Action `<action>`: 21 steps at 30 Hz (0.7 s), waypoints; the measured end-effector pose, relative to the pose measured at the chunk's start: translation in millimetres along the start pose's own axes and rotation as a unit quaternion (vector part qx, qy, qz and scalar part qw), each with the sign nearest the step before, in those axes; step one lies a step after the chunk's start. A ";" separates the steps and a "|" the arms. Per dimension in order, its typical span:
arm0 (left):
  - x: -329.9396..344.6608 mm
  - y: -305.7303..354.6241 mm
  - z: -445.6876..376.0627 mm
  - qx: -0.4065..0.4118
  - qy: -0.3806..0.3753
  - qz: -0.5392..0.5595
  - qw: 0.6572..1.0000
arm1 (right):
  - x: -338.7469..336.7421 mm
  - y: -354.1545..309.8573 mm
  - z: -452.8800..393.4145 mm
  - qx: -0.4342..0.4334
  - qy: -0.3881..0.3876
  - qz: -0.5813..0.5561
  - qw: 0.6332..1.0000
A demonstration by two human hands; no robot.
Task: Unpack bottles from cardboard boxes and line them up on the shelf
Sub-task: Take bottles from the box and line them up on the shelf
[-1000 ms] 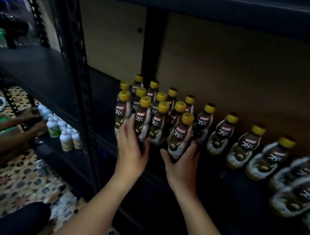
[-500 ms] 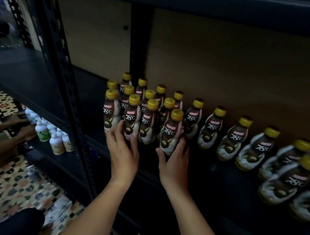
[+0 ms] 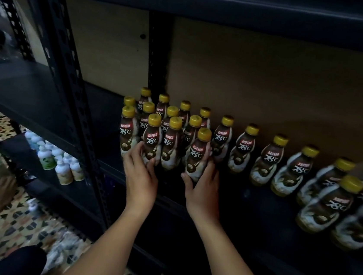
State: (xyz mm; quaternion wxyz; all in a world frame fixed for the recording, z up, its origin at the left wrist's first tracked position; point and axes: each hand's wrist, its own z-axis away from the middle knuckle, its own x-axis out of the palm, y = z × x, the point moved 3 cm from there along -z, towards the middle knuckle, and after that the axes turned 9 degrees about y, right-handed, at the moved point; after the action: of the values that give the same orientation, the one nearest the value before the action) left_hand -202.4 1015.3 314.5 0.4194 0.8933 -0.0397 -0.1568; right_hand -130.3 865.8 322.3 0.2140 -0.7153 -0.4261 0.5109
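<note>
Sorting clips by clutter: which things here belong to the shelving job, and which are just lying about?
Job: brown yellow-capped plastic coffee bottles; black metal shelf; left hand and right hand, each gripping a front bottle.
Lying about: small white bottles on the lower shelf; patterned floor tiles.

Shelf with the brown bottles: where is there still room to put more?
Bare shelf lies in front of the single back row, between the right hand and the blurry right-end bottles. The cluster above the left hand is packed tight.
</note>
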 end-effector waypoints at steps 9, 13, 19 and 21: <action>-30.7 2.6 22.5 0.000 -0.047 0.079 0.996 | -8.7 3.9 2.1 0.026 -0.002 0.017 1.000; -24.3 16.7 37.1 0.038 -0.102 0.089 0.990 | -26.4 16.7 6.7 0.034 0.000 0.029 0.999; 16.5 49.5 60.1 0.040 -0.199 0.104 0.974 | -77.7 50.4 11.5 0.074 0.026 0.027 0.997; 33.5 63.2 63.5 0.049 -0.237 0.120 0.963 | -93.3 62.9 11.0 0.084 0.044 0.028 0.995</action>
State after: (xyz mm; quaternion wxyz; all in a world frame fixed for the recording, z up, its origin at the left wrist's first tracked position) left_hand -186.8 921.0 316.4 0.3697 0.8387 -0.2523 -0.3102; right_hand -126.5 752.8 322.7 0.2772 -0.7280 -0.3517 0.5191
